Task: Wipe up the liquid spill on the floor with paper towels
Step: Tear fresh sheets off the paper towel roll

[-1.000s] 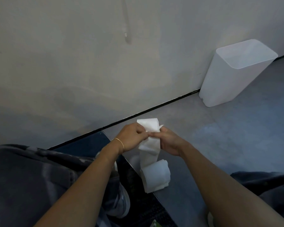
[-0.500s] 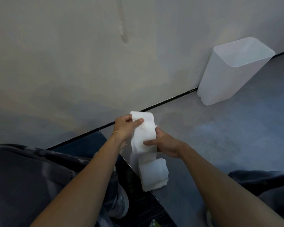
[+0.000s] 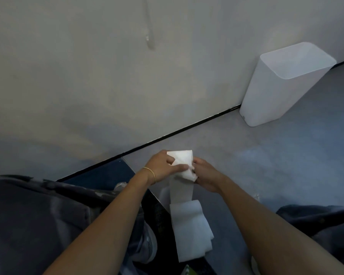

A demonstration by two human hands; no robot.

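Observation:
A white paper towel strip is bunched between both hands low in the middle of the view. My left hand, with a thin gold bracelet on its wrist, pinches the strip's upper left part. My right hand grips its right edge. The strip hangs down to a folded pile of paper below the hands. The grey floor lies beyond the hands; a faint pale sheen shows on it, and I cannot tell whether it is liquid.
A white plastic bin stands against the light wall at the right. A drip streak runs down the wall. My dark-trousered knees fill the lower left and lower right. A dark blue surface lies by the wall's base.
The hands have come together and folded the upper end of the strip into a bunch; half a second ago the left hand held it stretched upward.

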